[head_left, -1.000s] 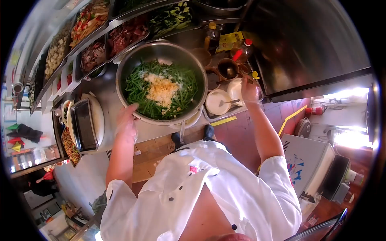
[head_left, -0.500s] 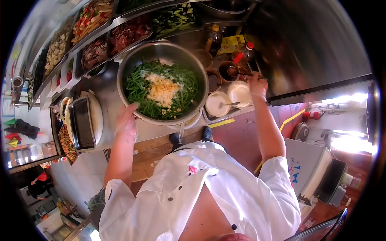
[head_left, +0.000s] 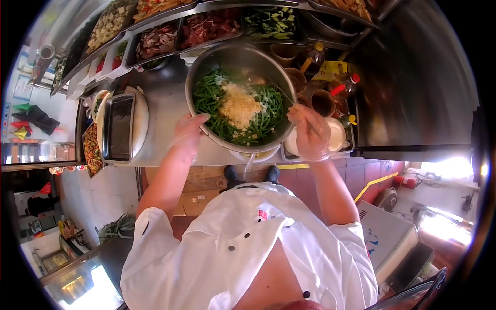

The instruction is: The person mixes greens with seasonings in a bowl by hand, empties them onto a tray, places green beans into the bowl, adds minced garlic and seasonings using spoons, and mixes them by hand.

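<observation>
A large steel bowl [head_left: 192, 85] stands on the counter, holding cut green beans [head_left: 209, 98] topped with a heap of pale minced garlic [head_left: 240, 106] and white powder. At the bowl's near left rim, my left hand [head_left: 187, 135] in a clear plastic glove grips the edge with its thumb over it. My right hand [head_left: 311, 135], gloved too, is closed on a ladle beside the right rim. The ladle's thin handle [head_left: 285, 94] reaches over the bowl; its head is hard to make out. Under that hand are white tubs [head_left: 336, 135] of seasoning, partly covered.
Trays of sliced meat [head_left: 209, 28], cut greens [head_left: 271, 23] and tofu cubes [head_left: 109, 25] line the back shelf. Bottles [head_left: 343, 85] and a brown pot [head_left: 323, 103] stand at right. An empty metal tray [head_left: 118, 126] rests at left on a round board [head_left: 139, 121].
My right hand has brought the ladle from the brown pot leftward to the bowl. The left hand stays on the rim. The camera view has shifted, so everything sits further right.
</observation>
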A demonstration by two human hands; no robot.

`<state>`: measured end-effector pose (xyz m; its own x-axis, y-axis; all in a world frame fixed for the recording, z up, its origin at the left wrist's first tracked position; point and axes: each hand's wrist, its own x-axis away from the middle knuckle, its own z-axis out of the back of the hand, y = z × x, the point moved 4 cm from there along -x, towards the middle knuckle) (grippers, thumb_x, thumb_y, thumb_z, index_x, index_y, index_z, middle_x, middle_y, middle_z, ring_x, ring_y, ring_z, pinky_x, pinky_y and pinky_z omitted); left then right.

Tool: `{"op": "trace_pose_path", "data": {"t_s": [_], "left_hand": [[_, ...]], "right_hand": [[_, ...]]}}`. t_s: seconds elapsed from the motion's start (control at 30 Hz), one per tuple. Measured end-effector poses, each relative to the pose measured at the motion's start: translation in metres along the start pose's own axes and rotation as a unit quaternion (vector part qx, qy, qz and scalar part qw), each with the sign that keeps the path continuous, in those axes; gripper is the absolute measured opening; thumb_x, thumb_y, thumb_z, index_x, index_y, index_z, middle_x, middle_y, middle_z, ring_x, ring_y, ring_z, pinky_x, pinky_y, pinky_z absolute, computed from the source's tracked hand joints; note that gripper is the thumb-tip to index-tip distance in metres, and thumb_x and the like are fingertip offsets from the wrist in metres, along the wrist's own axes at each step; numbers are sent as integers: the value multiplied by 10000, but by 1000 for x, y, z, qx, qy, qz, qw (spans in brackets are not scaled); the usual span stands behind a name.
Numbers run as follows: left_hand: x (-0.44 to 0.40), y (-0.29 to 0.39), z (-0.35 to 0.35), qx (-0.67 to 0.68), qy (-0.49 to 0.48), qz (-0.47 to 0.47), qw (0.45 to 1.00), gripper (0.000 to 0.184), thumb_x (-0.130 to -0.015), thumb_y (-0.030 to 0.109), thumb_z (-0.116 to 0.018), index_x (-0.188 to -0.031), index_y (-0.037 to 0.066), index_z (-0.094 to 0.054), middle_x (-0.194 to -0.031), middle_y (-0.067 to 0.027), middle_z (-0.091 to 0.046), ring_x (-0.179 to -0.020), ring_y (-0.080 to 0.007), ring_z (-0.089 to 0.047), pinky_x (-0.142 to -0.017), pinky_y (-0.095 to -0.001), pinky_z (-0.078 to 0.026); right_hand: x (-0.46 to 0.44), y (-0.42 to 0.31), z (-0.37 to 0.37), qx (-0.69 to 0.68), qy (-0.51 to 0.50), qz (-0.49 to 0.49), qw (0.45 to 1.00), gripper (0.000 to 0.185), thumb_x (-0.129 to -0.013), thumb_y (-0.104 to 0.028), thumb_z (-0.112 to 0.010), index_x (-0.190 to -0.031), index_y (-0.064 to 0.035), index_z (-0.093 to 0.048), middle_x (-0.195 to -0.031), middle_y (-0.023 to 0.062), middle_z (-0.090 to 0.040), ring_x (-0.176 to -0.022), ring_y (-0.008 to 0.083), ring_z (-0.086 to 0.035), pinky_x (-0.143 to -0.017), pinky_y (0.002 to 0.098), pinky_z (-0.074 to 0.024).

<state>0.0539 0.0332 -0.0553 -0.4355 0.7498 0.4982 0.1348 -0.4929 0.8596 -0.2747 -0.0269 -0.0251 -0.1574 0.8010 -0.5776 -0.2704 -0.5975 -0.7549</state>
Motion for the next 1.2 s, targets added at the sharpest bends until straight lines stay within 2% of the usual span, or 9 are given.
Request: {"op": "trace_pose_path", "data": {"t_s": [0.1,0.2,0.3,0.47,0.77,0.87,0.93,1.0,1.2], "left_hand": [[-4,-4,1,-2,4,4,1000,309,-888,161,-704,-1162,23,-666,-1072,-76,-719,-946,-181,-672,-781,-341,-535],[-4,-4,0,24,8,5,1000,298,-887,159,-706,-1153,28,-668,-1061,-72,-717,-948,-183,-667,-788,-346,-530],[-11,-19,2,44,26,14,999,285,-887,162,-707,-1139,34,-668,-1052,-69,-715,-953,-185,-657,-808,-359,-519],[-9,-13,-3,31,14,6,999,288,-876,189,-717,-1118,43,-660,-1042,-66,-709,-948,-187,-644,-825,-368,-486],[-17,-17,4,14,-3,-8,1000,292,-851,240,-742,-1080,79,-658,-990,-35,-694,-883,-152,-616,-763,-347,-452],[-2,-7,-1,16,0,-11,1000,306,-856,236,-738,-1102,75,-651,-1014,-32,-691,-912,-154,-610,-784,-343,-442],[0,-5,-2,27,4,-2,1000,322,-866,231,-729,-1132,71,-646,-1043,-34,-691,-946,-158,-608,-809,-347,-437],[1,-5,-3,31,4,5,999,339,-876,227,-720,-1165,68,-641,-1076,-38,-692,-981,-162,-606,-835,-352,-433],[4,1,-2,18,-20,4,1000,343,-901,216,-700,-1202,62,-647,-1120,-54,-702,-1014,-174,-621,-851,-365,-449]], "right_hand": [[16,1,-6,38,-52,19,998,233,-1011,-80,-614,-1212,11,-687,-1045,118,-760,-923,166,-735,-795,321,-596],[49,29,9,-127,23,-358,925,246,-1030,-137,-588,-1198,12,-689,-1019,102,-758,-872,156,-723,-778,296,-575],[53,75,77,-57,163,-347,922,377,-1062,-325,-558,-1188,3,-696,-997,92,-761,-840,150,-701,-785,315,-551],[76,177,143,-30,289,-326,899,296,-1047,-213,-561,-1073,41,-711,-859,118,-748,-747,174,-702,-695,330,-565],[101,265,113,363,55,-228,902,315,-1021,-293,-567,-1016,-41,-755,-843,223,-729,-749,350,-723,-685,445,-565],[83,250,125,581,-37,-195,790,375,-1018,-317,-569,-939,1,-752,-793,209,-736,-683,310,-727,-648,407,-569],[80,256,138,208,183,-364,889,406,-1010,-328,-588,-901,33,-737,-765,150,-748,-668,216,-728,-619,351,-569],[77,255,152,78,265,-414,867,414,-1012,-331,-590,-885,36,-733,-780,125,-753,-678,181,-726,-612,322,-572],[40,200,165,35,215,-399,891,337,-1026,-276,-581,-1095,33,-698,-777,115,-730,-658,153,-697,-620,284,-573]]}}
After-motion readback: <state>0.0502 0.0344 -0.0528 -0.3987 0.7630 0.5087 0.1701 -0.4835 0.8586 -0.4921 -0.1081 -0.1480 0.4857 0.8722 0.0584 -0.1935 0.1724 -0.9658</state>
